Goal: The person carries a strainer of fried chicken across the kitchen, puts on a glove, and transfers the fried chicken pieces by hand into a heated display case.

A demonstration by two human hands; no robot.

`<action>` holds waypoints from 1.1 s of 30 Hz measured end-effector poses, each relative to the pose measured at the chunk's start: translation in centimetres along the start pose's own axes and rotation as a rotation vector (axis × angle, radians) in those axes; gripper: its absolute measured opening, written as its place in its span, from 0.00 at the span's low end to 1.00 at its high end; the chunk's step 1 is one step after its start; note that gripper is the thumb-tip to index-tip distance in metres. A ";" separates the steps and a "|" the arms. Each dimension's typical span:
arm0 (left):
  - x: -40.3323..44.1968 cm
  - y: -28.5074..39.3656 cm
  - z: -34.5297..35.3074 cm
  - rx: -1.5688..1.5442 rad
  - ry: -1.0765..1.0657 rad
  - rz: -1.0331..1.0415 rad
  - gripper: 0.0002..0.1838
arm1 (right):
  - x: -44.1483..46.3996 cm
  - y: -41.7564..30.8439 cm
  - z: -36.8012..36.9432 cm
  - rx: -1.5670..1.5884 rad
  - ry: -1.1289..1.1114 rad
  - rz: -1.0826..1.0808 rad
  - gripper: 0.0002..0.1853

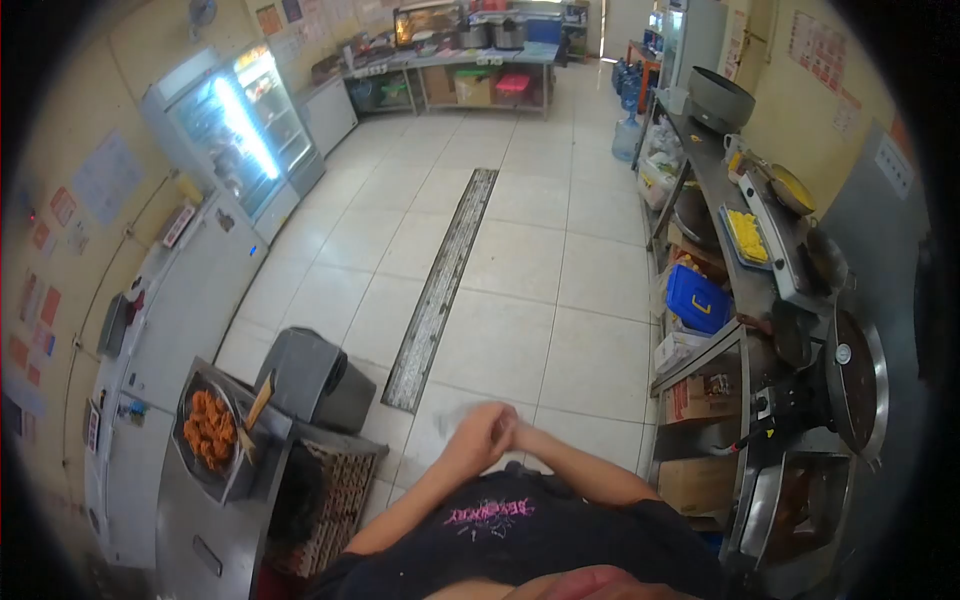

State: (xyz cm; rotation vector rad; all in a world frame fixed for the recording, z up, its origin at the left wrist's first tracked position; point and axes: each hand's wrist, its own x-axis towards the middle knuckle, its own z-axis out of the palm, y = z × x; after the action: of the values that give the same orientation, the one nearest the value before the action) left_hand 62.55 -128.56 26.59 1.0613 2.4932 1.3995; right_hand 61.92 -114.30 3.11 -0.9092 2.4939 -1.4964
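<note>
My left hand (481, 432) and my right hand (514, 434) meet in front of my black T-shirt (490, 515), above the tiled floor. The left has its fingers curled and closed. Fingers of the right hand press against it, mostly hidden behind it. A blurred, see-through wisp (455, 419), which looks like thin clear plastic, shows just beyond the left hand; I cannot make out which hand holds it. Nearest on the left stands a grey lidded bin (310, 375).
On the left, a steel counter (190, 540) bears a tray of fried chicken pieces (210, 430) and a wooden-handled utensil (260, 402). Steel shelving on the right carries a wok (855, 385), a tray of yellow food (746, 236) and a blue lidded box (697, 299). A drain grate (440, 290) crosses the floor.
</note>
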 end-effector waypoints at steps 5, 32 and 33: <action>-0.9 -1.6 -3.3 0.148 0.601 -0.090 0.21 | 5.4 -14.3 -11.8 1.581 0.157 0.337 0.48; -2.7 -7.2 -9.0 -0.571 0.824 -0.169 0.22 | 10.7 -19.0 -7.8 1.421 0.133 0.373 0.51; -4.3 -6.0 -9.1 -0.424 0.579 -0.220 0.20 | 10.8 -19.1 -7.6 1.428 0.055 0.373 0.51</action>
State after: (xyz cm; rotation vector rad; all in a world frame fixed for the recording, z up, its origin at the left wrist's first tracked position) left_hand 59.07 -139.75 26.11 0.3173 2.3482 2.2611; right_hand 58.68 -120.74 25.20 -0.1028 0.8991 -2.3838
